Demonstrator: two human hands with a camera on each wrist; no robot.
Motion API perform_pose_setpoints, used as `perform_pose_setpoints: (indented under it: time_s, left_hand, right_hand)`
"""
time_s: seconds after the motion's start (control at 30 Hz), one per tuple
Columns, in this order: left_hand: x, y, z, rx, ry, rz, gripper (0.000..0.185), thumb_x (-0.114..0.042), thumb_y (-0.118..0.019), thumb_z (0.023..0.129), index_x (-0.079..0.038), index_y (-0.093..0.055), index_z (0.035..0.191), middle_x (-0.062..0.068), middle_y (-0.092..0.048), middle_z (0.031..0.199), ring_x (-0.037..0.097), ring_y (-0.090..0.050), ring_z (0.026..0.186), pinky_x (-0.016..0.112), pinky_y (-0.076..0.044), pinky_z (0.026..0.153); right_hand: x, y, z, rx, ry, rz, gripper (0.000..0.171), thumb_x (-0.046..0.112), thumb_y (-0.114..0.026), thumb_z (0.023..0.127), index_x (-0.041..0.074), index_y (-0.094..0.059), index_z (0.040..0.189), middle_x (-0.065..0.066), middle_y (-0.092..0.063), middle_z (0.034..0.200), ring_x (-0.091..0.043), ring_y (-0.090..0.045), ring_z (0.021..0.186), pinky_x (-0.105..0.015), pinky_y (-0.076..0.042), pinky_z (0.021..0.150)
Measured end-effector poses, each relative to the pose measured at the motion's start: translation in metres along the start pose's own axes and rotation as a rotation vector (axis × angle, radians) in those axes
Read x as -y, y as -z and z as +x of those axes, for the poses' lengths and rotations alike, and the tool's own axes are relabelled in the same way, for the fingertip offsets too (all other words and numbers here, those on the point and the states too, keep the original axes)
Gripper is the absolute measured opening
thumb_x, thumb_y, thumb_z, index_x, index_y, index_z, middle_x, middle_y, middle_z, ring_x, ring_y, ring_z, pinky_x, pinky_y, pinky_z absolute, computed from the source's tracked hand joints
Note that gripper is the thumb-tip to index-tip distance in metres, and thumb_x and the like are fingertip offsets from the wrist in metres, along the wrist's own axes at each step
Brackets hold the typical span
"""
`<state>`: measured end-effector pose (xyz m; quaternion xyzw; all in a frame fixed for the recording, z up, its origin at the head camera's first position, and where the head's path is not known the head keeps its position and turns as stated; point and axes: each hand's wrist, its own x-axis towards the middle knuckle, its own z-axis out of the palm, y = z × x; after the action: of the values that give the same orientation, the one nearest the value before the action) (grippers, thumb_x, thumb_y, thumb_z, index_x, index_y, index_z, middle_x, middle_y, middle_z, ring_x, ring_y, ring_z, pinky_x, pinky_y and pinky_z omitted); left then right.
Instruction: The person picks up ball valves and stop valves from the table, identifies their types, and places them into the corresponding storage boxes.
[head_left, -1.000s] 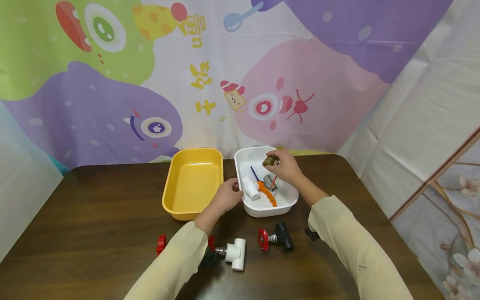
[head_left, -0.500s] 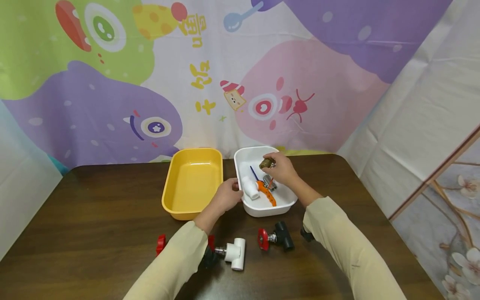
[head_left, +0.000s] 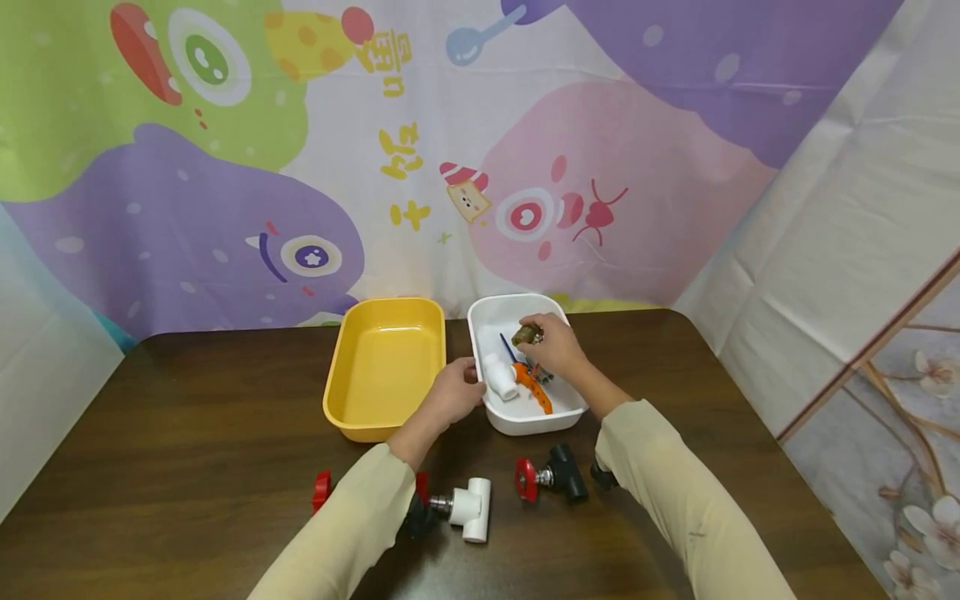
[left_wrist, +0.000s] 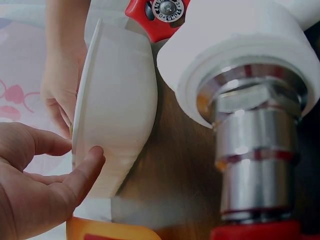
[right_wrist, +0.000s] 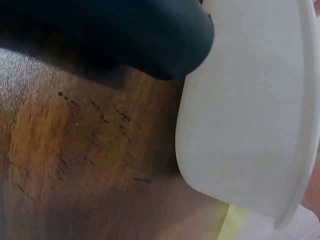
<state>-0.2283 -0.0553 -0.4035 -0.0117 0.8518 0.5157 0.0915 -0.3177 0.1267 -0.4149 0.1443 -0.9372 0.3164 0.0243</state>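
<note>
My right hand (head_left: 551, 343) pinches a small brass fitting (head_left: 524, 335) low over the white tub (head_left: 491, 310). Inside the tub lie a white pipe piece (head_left: 500, 376), an orange-handled valve (head_left: 534, 387) and a blue stick (head_left: 507, 346). My left hand (head_left: 453, 390) grips the tub's left rim; the left wrist view shows its thumb and fingers (left_wrist: 80, 172) on the white tub wall (left_wrist: 117, 115). The right wrist view shows only the tub's outer wall (right_wrist: 250, 115) and a black part (right_wrist: 125, 30).
An empty yellow tub (head_left: 385, 364) stands left of the white one. On the dark wooden table (head_left: 187, 450) near me lie a white tee valve (head_left: 467, 505), a black valve with red handle (head_left: 551, 477) and a red knob (head_left: 322, 489). A cartoon cloth hangs behind.
My right hand has moved left and down into the white tub with the brass fitting. The left hand has stayed on the rim.
</note>
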Motion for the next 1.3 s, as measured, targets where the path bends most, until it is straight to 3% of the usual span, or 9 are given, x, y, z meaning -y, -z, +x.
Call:
perform_pose_setpoints:
  time_s: [0.5, 1.0, 1.3]
  left_hand:
    - [-0.002, 0.001, -0.002, 0.017, 0.043, 0.003, 0.048, -0.010, -0.056, 0.091, 0.002, -0.043, 0.135, 0.016, -0.058, 0.116, 0.022, -0.060, 0.089, 0.031, -0.055, 0.080]
    - [0.002, -0.001, -0.002, 0.015, 0.025, -0.010, 0.049, -0.007, -0.055, 0.090, 0.004, -0.042, 0.135, 0.018, -0.057, 0.116, 0.022, -0.059, 0.089, 0.029, -0.055, 0.076]
    - [0.000, 0.001, -0.002, 0.014, 0.022, -0.008, 0.048, -0.008, -0.055, 0.090, 0.004, -0.042, 0.135, 0.018, -0.058, 0.117, 0.023, -0.060, 0.090, 0.031, -0.055, 0.079]
  right_hand:
    - [-0.006, -0.012, 0.000, 0.024, -0.045, -0.003, 0.044, 0.022, -0.068, 0.083, 0.009, -0.059, 0.124, -0.015, -0.056, 0.123, -0.029, -0.054, 0.109, -0.042, -0.045, 0.095]
    - [-0.009, -0.015, -0.002, 0.015, -0.048, -0.002, 0.044, 0.022, -0.069, 0.083, 0.008, -0.059, 0.124, -0.016, -0.057, 0.121, -0.029, -0.055, 0.104, -0.041, -0.046, 0.091]
    - [-0.008, -0.016, 0.001, 0.023, -0.063, 0.002, 0.045, 0.022, -0.069, 0.083, 0.008, -0.059, 0.124, -0.015, -0.056, 0.123, -0.028, -0.054, 0.109, -0.042, -0.044, 0.096]
